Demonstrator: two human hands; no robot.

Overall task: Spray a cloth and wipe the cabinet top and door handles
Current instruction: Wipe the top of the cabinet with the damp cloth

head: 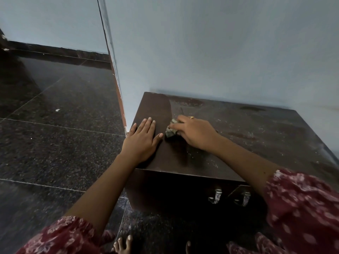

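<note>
Both hands down: your right hand [192, 132] fingers bunch the soft, limp grey-green cloth [171, 130]; left hand [142, 138] fingers spread flat on the dusty dark-brown cabinet top [247, 129].

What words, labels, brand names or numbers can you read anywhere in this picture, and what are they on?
None: no readable text shows anywhere.
Cabinet top: only dust and smudges, no label.
Cloth under the right hand: a mottled pattern, no print to read.
Door handles: plain metal, no marking visible.
Sleeve: floral pattern only.
Left hand lies flat on the cabinet, covering no visible label.
</note>
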